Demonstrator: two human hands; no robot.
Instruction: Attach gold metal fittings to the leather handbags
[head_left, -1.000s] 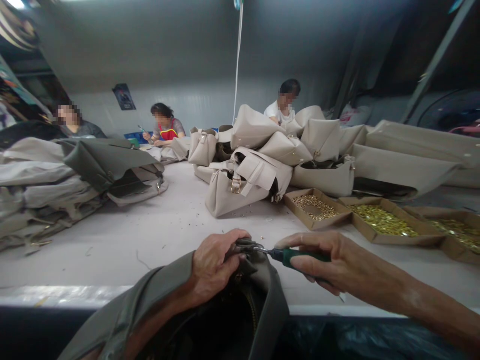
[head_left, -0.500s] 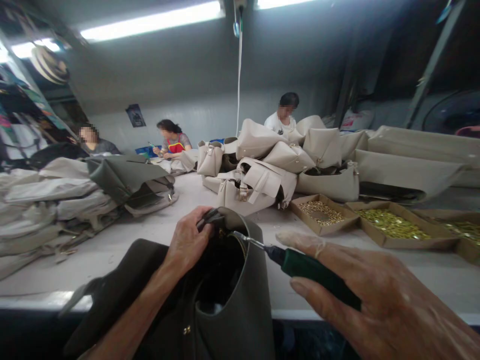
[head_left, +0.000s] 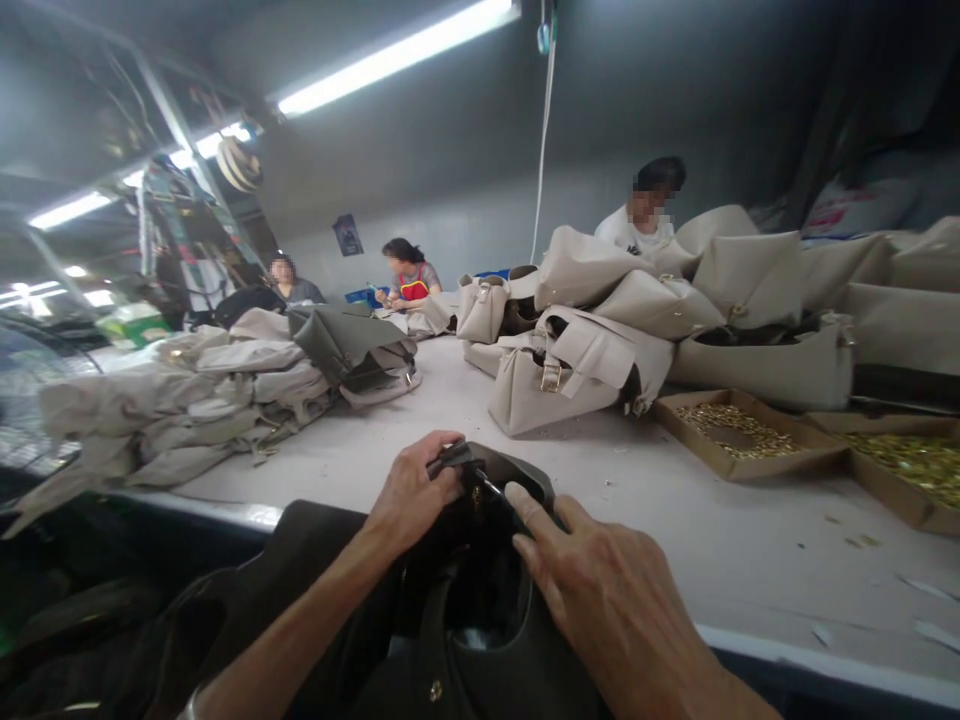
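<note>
A dark olive handbag (head_left: 390, 685) is in front of me at the table's near edge, its mouth facing up. My left hand (head_left: 416, 490) is closed on the bag's far rim, pinching a dark strap or tab there. My right hand (head_left: 600, 575) is wrapped round a green-handled tool with a thin metal shaft (head_left: 491, 485); the handle is now mostly hidden by the fingers. The shaft points at the inside of the rim, close to my left fingertips, and whether its tip touches is unclear. Small gold fittings (head_left: 436, 690) show on the bag's front.
Beige handbags (head_left: 570, 365) are heaped across the table (head_left: 442, 395). At left lies a pile of beige pieces (head_left: 225, 395) with an olive bag (head_left: 341, 340) on top. Cardboard trays (head_left: 724, 465) of gold hardware stand at right. Several people sit beyond the table.
My right hand has moved left and inward, bringing the tool's shaft to the bag's rim beside my left fingers. My left hand keeps its grip. The view has turned left.
</note>
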